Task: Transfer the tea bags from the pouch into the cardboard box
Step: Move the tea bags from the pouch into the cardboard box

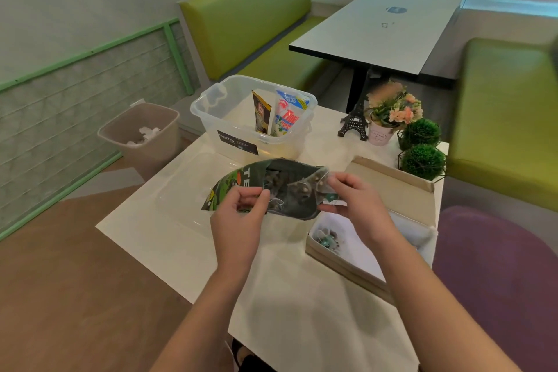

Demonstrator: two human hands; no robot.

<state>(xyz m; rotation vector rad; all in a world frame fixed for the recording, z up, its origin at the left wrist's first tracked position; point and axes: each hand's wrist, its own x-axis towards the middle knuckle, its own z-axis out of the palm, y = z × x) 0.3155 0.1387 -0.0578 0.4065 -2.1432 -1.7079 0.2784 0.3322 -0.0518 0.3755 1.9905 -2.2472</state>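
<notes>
Head camera looks forward and down, close over the table (169, 238).

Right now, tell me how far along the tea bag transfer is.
Done: a few tea bags already lie in the near corner of the cardboard box.
In hand: the left hand holds the opened pouch at its mouth, and the right hand pinches a tea bag at the opening, above the box.
Left: more tea bags show inside the pouch, so most of the transfer remains.
</notes>
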